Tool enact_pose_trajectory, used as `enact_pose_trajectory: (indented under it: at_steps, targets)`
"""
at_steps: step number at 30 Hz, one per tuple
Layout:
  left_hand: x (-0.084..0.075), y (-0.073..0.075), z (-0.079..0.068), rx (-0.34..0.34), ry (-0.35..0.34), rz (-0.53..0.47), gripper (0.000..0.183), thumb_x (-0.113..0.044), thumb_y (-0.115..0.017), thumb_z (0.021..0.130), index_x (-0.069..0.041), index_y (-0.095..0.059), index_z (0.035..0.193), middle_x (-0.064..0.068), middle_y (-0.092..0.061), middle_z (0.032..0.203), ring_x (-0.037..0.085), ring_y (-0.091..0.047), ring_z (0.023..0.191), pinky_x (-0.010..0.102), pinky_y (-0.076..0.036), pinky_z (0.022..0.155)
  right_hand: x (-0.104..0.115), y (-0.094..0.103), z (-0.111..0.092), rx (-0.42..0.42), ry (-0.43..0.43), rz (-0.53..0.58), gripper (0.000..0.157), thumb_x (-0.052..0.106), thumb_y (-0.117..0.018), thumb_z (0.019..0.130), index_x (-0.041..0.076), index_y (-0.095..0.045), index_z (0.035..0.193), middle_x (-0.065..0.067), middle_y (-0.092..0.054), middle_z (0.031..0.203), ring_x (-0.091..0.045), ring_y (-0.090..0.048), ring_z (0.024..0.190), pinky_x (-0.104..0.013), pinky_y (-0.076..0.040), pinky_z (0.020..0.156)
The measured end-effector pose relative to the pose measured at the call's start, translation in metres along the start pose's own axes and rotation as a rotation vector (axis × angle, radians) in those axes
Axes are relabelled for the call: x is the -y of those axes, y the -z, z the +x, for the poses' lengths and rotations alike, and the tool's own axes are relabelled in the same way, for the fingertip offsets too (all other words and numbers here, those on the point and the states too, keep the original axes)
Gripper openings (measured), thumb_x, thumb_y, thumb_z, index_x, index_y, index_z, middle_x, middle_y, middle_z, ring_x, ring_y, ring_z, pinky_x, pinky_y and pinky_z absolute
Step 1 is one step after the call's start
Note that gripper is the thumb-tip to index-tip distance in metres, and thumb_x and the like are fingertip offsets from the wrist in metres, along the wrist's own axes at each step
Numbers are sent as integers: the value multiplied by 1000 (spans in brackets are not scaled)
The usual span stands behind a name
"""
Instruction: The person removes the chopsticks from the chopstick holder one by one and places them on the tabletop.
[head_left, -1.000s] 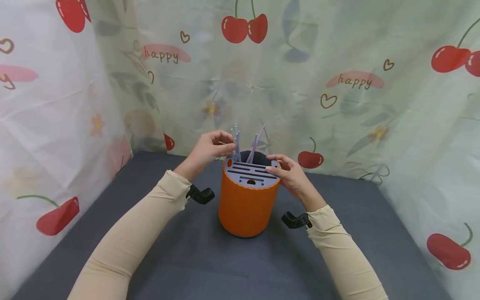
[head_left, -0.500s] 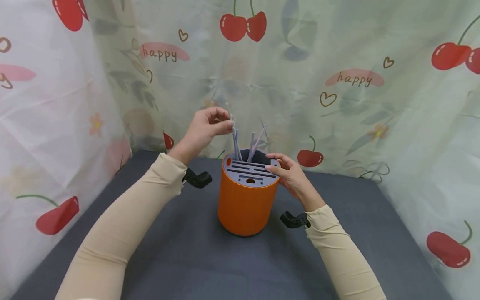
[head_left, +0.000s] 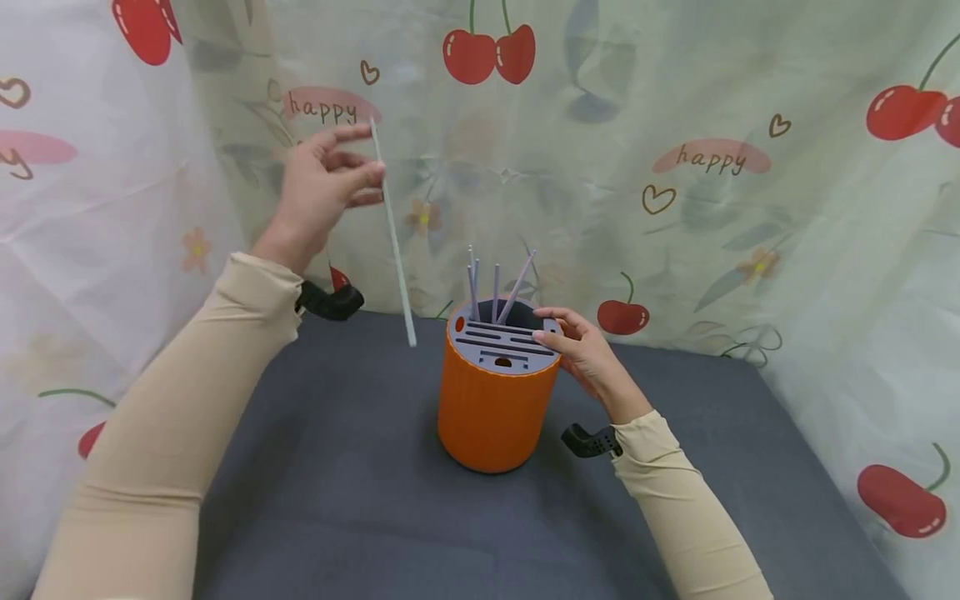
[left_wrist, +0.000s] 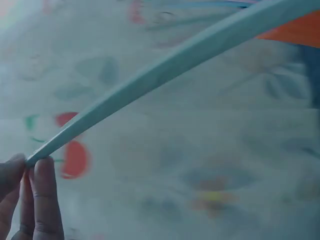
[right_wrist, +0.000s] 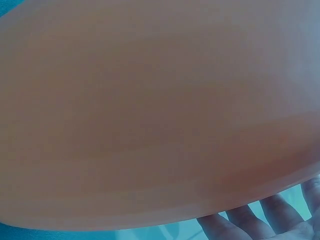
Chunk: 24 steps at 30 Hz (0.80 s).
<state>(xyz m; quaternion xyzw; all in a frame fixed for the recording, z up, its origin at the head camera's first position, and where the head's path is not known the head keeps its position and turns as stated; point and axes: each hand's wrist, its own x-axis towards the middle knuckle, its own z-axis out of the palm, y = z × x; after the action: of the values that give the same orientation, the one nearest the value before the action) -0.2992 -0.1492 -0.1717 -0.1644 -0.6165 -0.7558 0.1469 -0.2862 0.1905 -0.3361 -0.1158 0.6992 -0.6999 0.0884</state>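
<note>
Pinching a slender, pale rod (head_left: 393, 233) near its upper end with thumb and fingertips, the left hand (head_left: 315, 187) holds it aslant in the air, left of the container (head_left: 491, 417) and apart from it. Straight and smooth-looking, the rod has its far end cut off in the left wrist view. Next stands the container, a glossy orange cylinder on a matt, dark cloth (head_left: 375, 500), its greyish-lilac top (head_left: 468, 352) pierced by narrow slots. Thin lilac sticks (head_left: 517, 287) lean in the rear hollow, their lower ends hidden. Farthest right, the right hand (head_left: 592, 358) grips the rim with thumb and fingers; in the right wrist view a blurred wall conceals much of that hand. Half a second ago the left hand was just above the sticks; now it is higher and farther left, while the right has stayed put
</note>
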Motion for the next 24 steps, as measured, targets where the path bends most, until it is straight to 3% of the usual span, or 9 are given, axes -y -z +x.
enact_pose_trajectory:
  at_steps: [2, 6, 10, 13, 16, 19, 24]
  targets:
    - [31, 10, -6, 18, 133, 86, 51, 4, -69, 85, -9, -57, 133, 6, -62, 87, 16, -67, 77, 29, -61, 70, 0, 0, 0, -4, -2, -3, 32, 12, -62, 95, 17, -54, 126, -8, -47, 131, -15, -58, 102, -27, -55, 84]
    - [109, 27, -23, 92, 353, 266, 56, -1, -67, 89, -12, -50, 142, 12, -65, 100, 14, -68, 80, 31, -61, 74, 1, 0, 0, 3, -1, -5, 34, 12, -62, 95, 17, -54, 127, -7, -48, 129, -15, -58, 102, -26, -55, 84]
    - [191, 38, -46, 160, 539, 328, 57, 1, -67, 89, -7, -48, 142, 27, -64, 115, 13, -69, 78, 31, -61, 73, 0, 1, 0, 4, 6, -5, 34, 12, -62, 95, 16, -54, 128, -4, -50, 125, -14, -58, 100, -26, -55, 83]
    - [236, 41, -63, 180, 663, 347, 56, 3, -66, 88, -2, -48, 141, 25, -67, 111, 14, -69, 74, 31, -61, 70, -2, 0, 0, 2, 9, -2, 35, 12, -63, 94, 15, -54, 128, -4, -50, 127, -14, -58, 101, -26, -55, 83]
    - [262, 43, -73, 166, 759, 364, 54, 5, -66, 87, 0, -49, 139, 17, -70, 95, 12, -67, 69, 31, -61, 66, -3, 0, 1, 7, 9, -1, 36, 13, -64, 94, 15, -54, 128, -4, -49, 129, -15, -58, 102, -26, -55, 84]
    - [276, 43, -77, 167, 805, 419, 52, 6, -69, 85, 2, -53, 135, 9, -65, 84, 10, -64, 62, 29, -61, 62, -3, 0, 2, 11, 5, 2, 34, 13, -64, 94, 16, -55, 127, -4, -50, 128, -15, -58, 102, -27, -55, 85]
    - [280, 35, -76, 185, 804, 535, 50, 6, -73, 81, 1, -57, 128, 16, -58, 99, 11, -63, 57, 28, -60, 59, -2, 2, 1, -1, 9, -1, 34, 13, -63, 94, 16, -55, 127, -3, -51, 125, -14, -59, 99, -27, -55, 83]
